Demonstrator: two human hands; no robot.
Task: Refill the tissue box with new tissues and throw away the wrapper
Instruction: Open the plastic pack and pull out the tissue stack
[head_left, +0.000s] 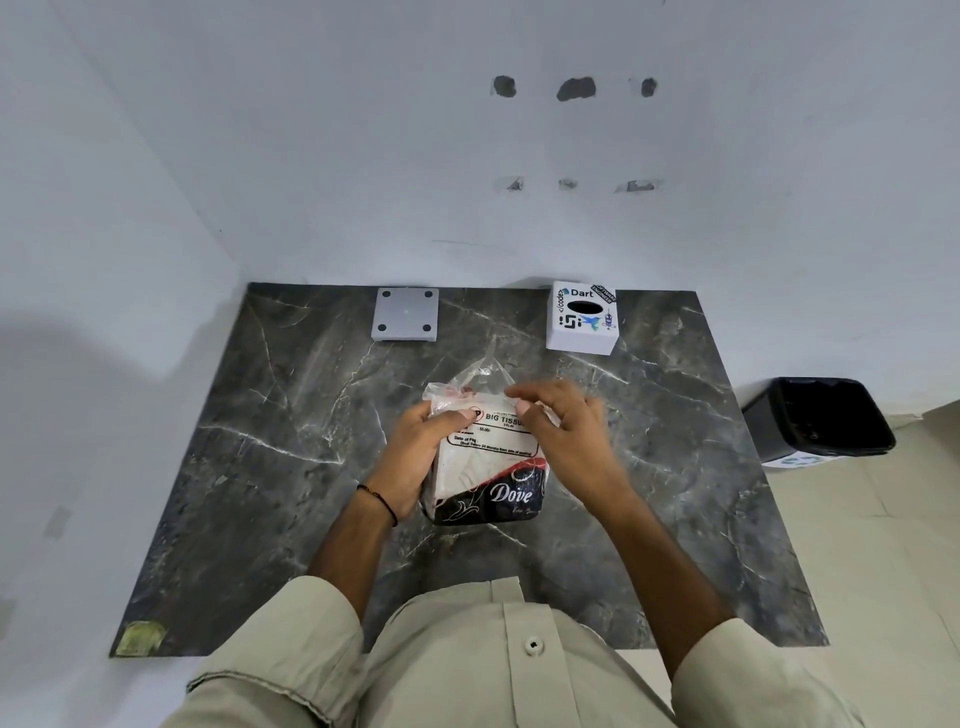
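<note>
Left hand (415, 457) and right hand (571, 436) hold one tissue pack (491, 467).

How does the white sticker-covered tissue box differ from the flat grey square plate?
The white sticker-covered tissue box is a raised cube; the flat grey square plate lies low. The box top has a dark oval slot and stickers; the plate shows four dark dots at its corners. The box stands back right, the plate back left. Both sit near the dark marble table's far edge, untouched.
</note>
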